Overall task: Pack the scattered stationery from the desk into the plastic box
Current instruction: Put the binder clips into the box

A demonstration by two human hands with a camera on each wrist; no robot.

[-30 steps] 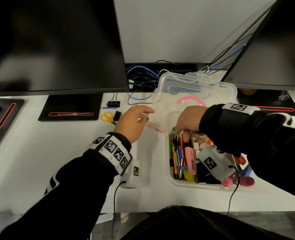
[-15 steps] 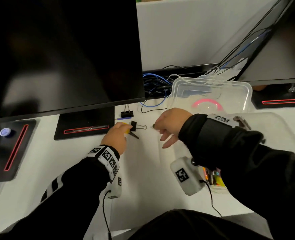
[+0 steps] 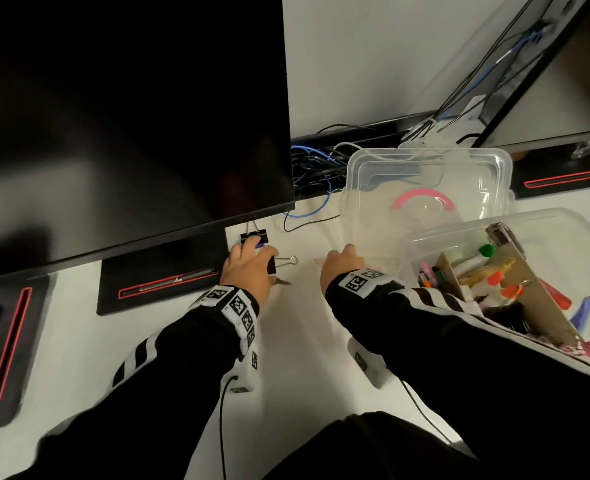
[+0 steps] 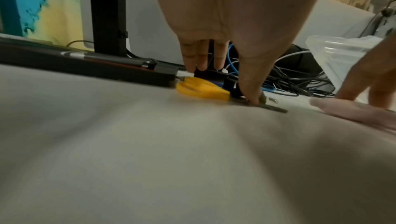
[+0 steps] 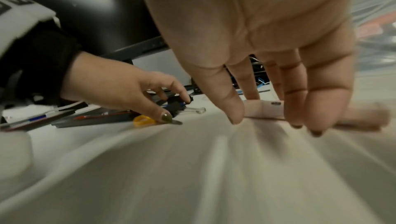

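White desk (image 3: 169, 341): yellow scissors (image 4: 201, 88) flat, blades rightward; left hand (image 3: 248, 268) fingers spread on them.

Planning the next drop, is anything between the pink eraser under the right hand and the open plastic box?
Nothing visible blocks it. The pink eraser lies on bare desk under the right hand, and the plastic box stands open just to its right, lid off.

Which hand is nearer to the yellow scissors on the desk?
Left. The left hand is over the scissors, its thumb on the blade. The right hand is off to the right, fingers coming down on a pink eraser.
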